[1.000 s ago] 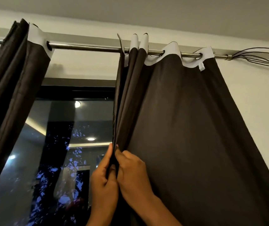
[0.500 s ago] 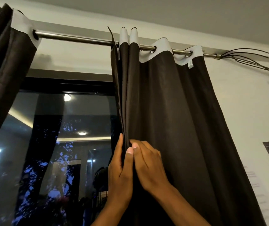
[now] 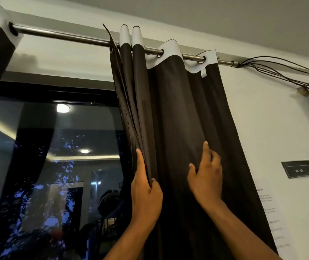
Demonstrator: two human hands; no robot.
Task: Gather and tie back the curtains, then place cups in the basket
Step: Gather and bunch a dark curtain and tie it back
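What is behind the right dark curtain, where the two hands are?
Left of the right curtain the window glass shows, right of it the white wall. The left hand pinches its folds; the right hand touches it. Directly behind the cloth, everything is hidden.

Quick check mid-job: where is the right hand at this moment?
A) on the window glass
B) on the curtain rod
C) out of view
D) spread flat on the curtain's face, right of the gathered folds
D: the right hand lies open on the curtain, while the left hand pinches the folds.
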